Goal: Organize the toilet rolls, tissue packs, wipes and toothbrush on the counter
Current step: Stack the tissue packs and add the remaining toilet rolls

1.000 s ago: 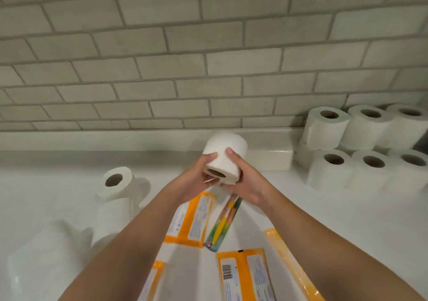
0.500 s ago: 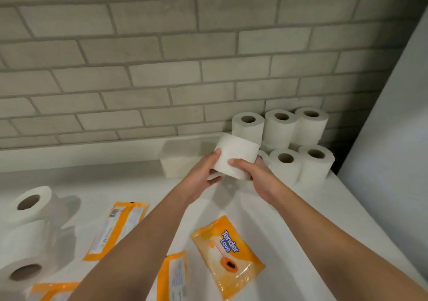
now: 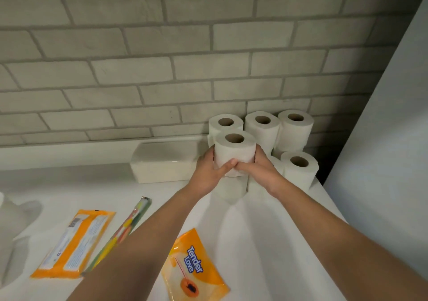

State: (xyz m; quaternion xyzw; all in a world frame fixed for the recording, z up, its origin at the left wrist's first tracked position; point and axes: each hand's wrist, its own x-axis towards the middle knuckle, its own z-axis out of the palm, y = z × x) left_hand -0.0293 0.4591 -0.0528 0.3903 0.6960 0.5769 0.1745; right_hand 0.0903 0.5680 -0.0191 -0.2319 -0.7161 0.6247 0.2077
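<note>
Left hand (image 3: 209,171) and right hand (image 3: 259,168) both wrapped around upright toilet roll (image 3: 234,153), thumbs touching in front. Roll sits atop the front-left roll of the stack (image 3: 294,129), 1 o'clock on counter (image 3: 266,242).

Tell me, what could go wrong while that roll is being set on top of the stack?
The roll held by the left hand and right hand is going onto a lower roll; set off-centre, it might topple. A nudge could also shift the back-row rolls packed close behind. If it falls forward, it may roll toward the wipes pack near the counter edge.
</note>
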